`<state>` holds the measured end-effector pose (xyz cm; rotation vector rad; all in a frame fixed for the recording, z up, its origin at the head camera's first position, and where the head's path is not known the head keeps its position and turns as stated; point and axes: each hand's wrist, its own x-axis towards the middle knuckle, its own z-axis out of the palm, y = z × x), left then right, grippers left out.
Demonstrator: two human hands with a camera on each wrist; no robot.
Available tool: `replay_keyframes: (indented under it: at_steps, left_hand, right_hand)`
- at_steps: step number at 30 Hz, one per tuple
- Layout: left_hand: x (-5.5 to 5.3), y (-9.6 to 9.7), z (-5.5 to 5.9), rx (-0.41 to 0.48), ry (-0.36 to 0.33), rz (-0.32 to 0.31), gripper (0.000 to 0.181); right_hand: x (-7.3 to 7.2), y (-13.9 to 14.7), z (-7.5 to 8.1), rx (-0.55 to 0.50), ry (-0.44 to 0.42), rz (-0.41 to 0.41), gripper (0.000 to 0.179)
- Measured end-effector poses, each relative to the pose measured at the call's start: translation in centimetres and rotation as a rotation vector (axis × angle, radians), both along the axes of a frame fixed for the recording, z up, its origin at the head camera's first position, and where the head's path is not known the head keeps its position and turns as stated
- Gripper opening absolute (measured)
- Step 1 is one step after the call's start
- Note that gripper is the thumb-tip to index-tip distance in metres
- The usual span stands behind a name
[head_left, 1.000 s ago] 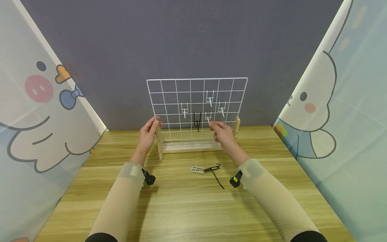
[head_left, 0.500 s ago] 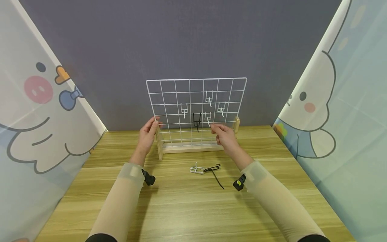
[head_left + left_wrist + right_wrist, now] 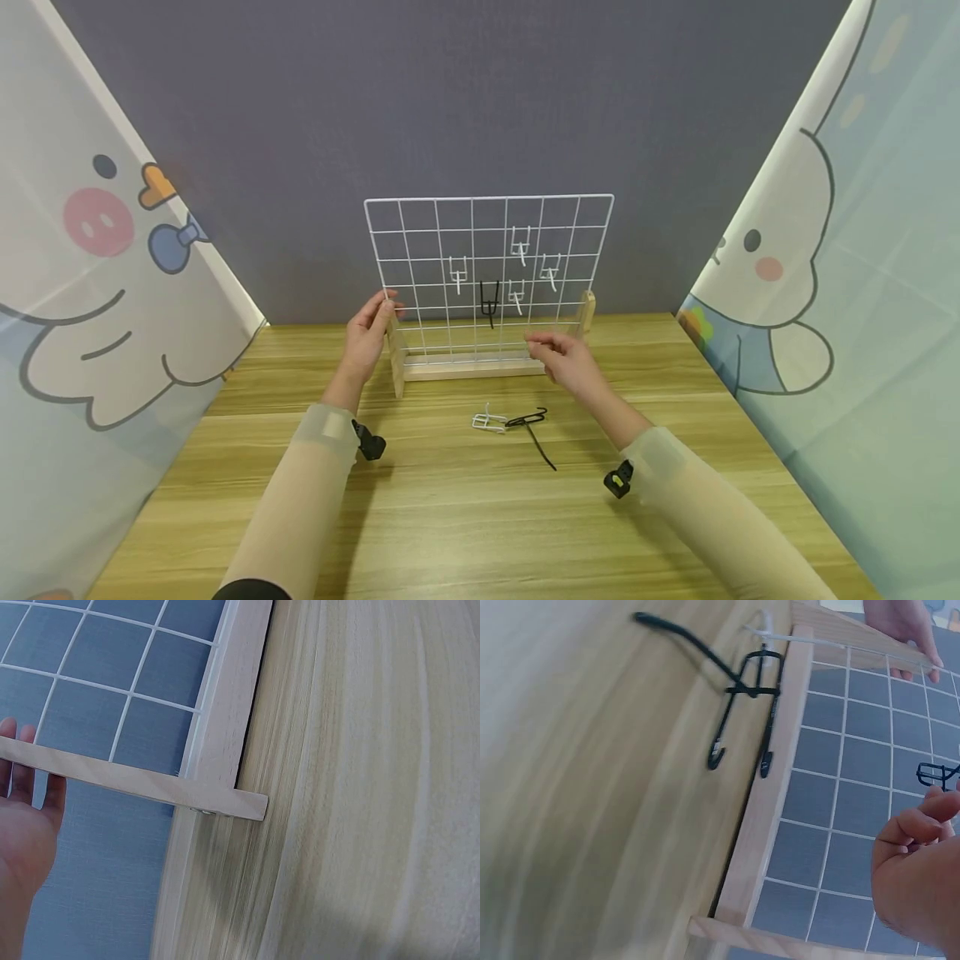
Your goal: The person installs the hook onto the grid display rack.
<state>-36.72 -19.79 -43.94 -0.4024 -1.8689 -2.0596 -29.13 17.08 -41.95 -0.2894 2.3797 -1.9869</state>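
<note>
My left hand [image 3: 365, 333] holds the left side of a white wire grid [image 3: 489, 197] on its wooden stand [image 3: 465, 371]. In the left wrist view, fingers pass behind the wooden upright [image 3: 97, 771]. Bent fingers and nothing held: that is my right hand [image 3: 566, 360], just in front of the grid's lower right part. Above it hangs a white hook [image 3: 517, 297], apart from the fingers. Several white hooks and one black hook [image 3: 490, 307] hang on the grid.
On the wooden table [image 3: 450, 517], before the stand, lie a white hook [image 3: 488, 422] and a longer black hook [image 3: 529, 421], side by side. Behind the grid stands a dark grey panel [image 3: 487, 100]. Cartoon-printed sheets flank both sides.
My right hand has let go of the white hook's tip and moved down and slightly right. That hook stays on the grid. The left hand has kept its place.
</note>
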Motion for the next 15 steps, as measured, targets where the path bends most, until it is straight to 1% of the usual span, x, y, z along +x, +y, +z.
replay_keyframes:
  at_steps: [3,7,11,15]
  left_hand:
    - [0.1,0.0,0.0,-0.006,0.000,0.002,0.043]
    - [0.1,0.0,0.1,-0.011,-0.003,0.006,0.037]
    - [0.1,0.0,0.1,-0.009,-0.003,0.001,0.029]
    - [0.2,-0.1,0.1,-0.017,-0.005,-0.004,0.030]
  right_hand:
    - [0.8,0.4,-0.3,0.075,0.019,0.029,0.034]
    - [1.9,0.9,-0.7,0.158,0.041,0.063,0.031]
    - [2.7,1.4,-1.2,0.225,0.043,0.102,0.028]
    - [3.5,1.8,-1.8,0.263,0.021,0.137,0.028]
